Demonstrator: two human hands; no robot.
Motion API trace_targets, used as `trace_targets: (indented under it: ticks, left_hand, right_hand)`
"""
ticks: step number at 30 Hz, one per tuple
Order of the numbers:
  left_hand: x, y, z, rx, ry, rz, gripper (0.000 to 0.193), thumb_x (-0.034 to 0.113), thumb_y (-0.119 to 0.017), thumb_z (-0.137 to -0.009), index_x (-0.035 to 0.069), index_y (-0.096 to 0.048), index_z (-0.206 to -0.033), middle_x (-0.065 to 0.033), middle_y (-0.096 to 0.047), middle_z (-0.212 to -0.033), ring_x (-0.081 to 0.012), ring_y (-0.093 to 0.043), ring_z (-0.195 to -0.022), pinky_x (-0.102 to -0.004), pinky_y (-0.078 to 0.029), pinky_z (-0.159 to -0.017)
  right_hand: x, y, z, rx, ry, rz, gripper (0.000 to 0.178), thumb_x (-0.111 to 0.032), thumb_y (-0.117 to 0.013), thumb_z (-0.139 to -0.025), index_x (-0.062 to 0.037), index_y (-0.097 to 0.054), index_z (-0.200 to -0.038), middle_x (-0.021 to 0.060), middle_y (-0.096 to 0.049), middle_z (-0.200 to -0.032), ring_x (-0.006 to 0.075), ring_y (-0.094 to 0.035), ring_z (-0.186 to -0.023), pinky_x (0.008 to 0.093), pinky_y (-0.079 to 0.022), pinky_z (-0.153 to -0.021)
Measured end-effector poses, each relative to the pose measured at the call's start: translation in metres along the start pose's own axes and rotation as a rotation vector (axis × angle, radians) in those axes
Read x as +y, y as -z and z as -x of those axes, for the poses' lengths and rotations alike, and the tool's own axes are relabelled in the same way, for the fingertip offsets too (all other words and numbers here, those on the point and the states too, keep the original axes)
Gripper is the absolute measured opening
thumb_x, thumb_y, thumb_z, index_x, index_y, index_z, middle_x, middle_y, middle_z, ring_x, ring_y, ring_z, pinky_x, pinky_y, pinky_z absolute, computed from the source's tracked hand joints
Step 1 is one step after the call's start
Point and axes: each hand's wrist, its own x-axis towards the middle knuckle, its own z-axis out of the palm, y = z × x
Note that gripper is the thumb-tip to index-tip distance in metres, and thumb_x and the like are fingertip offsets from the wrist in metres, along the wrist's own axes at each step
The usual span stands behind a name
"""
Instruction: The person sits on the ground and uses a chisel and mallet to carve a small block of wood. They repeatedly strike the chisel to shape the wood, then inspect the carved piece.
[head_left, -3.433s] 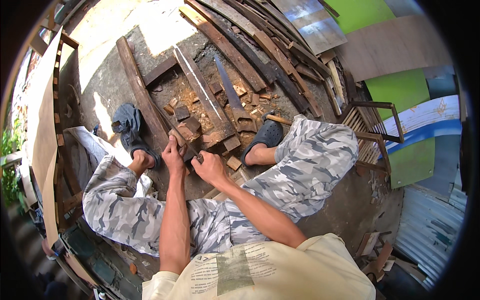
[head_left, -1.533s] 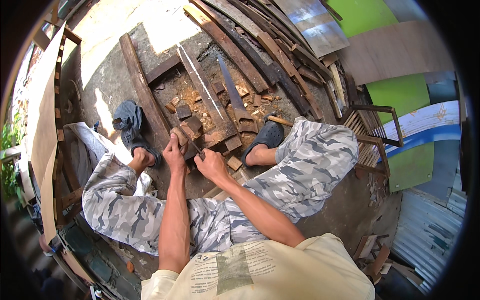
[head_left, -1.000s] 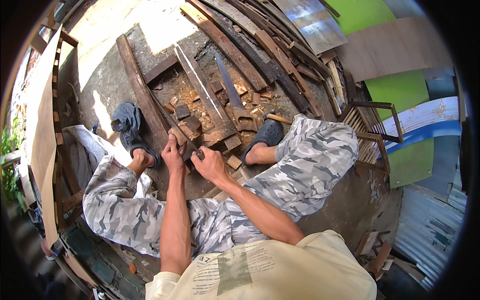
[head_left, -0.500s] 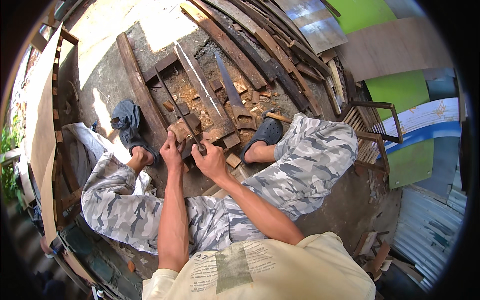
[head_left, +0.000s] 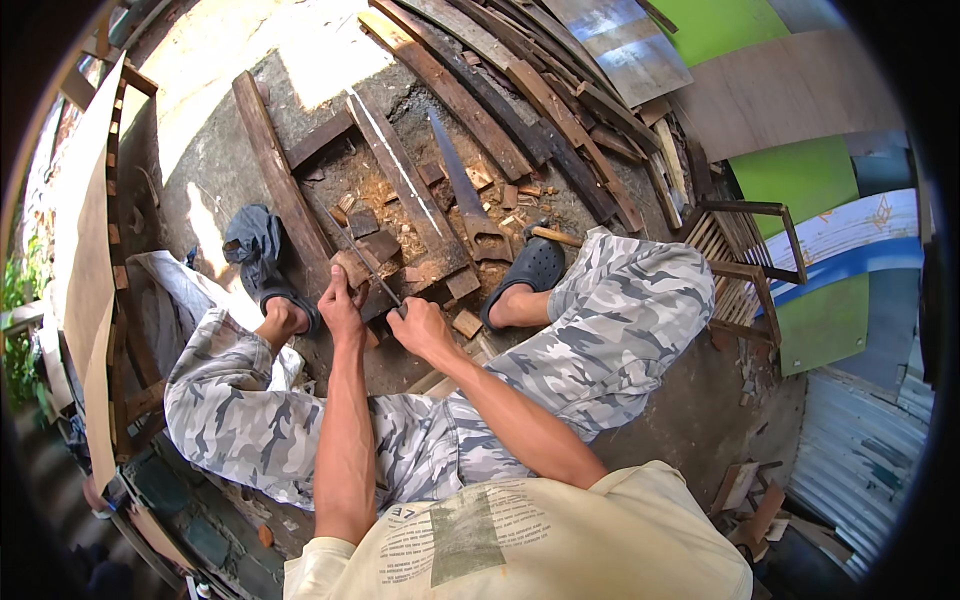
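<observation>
My right hand [head_left: 422,328] is closed round the near end of a machete-like tool with a long thin blade [head_left: 362,255], seen almost edge-on; the fingers hide its handle. The blade crosses a brown wooden block [head_left: 350,268] between my feet, though whether it touches the wood I cannot tell. My left hand [head_left: 343,308] is closed on the near end of this block, thumb and fingers pressed together. Just beyond lie a wooden plank with a white stripe [head_left: 405,175] and a handsaw [head_left: 462,185], its blade pointing away from me.
Wood chips and offcuts [head_left: 466,322] litter the ground. Long boards [head_left: 455,90] are stacked at the far right, and another plank [head_left: 280,165] lies left. A wooden-handled tool [head_left: 556,236] rests by my right shoe. A slatted wooden frame [head_left: 740,240] stands at right.
The blade's far end has dropped toward the block, so the blade looks shorter and lighter. My right hand has shifted slightly down. My left hand stays on the block.
</observation>
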Motion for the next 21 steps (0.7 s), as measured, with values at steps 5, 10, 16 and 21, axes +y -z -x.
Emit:
trace_targets:
  ticks: [5, 10, 16, 21]
  left_hand:
    - [0.001, 0.006, -0.002, 0.003, 0.017, 0.006, 0.044, 0.041, -0.062, -0.099, -0.002, -0.070, -0.105, -0.0050, -0.068, -0.100, -0.0142, -0.065, -0.090, -0.0316, -0.059, -0.076]
    - [-0.001, 0.003, -0.002, -0.038, 0.014, 0.008, 0.043, 0.040, -0.061, -0.100, -0.001, -0.070, -0.105, -0.0042, -0.068, -0.100, -0.0140, -0.065, -0.091, -0.0322, -0.059, -0.078]
    - [-0.002, 0.005, -0.004, -0.040, 0.009, 0.011, 0.042, 0.039, -0.060, -0.100, -0.002, -0.070, -0.103, -0.0043, -0.067, -0.099, -0.0139, -0.064, -0.091, -0.0333, -0.060, -0.079]
    - [-0.003, 0.005, -0.004, -0.045, 0.002, -0.029, 0.043, 0.040, -0.061, -0.100, -0.002, -0.071, -0.104, -0.0055, -0.068, -0.099, -0.0140, -0.065, -0.090, -0.0329, -0.060, -0.078]
  right_hand:
    - [-0.020, 0.012, 0.006, 0.091, 0.101, -0.168, 0.037, -0.031, -0.064, -0.086, 0.0054, -0.065, -0.084, 0.0282, -0.063, -0.070, 0.0449, -0.067, -0.074, 0.0513, -0.050, -0.068]
    - [-0.009, 0.009, 0.005, 0.074, 0.129, -0.226, 0.035, -0.030, -0.063, -0.086, 0.0049, -0.065, -0.085, 0.0264, -0.063, -0.068, 0.0435, -0.067, -0.072, 0.0486, -0.050, -0.065]
    - [-0.021, 0.011, 0.008, 0.066, 0.132, -0.180, 0.036, -0.030, -0.063, -0.086, 0.0056, -0.065, -0.086, 0.0266, -0.063, -0.069, 0.0430, -0.067, -0.072, 0.0473, -0.051, -0.066]
    - [-0.028, 0.017, 0.015, 0.073, 0.092, -0.192, 0.037, -0.031, -0.065, -0.086, 0.0061, -0.065, -0.086, 0.0264, -0.063, -0.068, 0.0439, -0.066, -0.070, 0.0497, -0.051, -0.067]
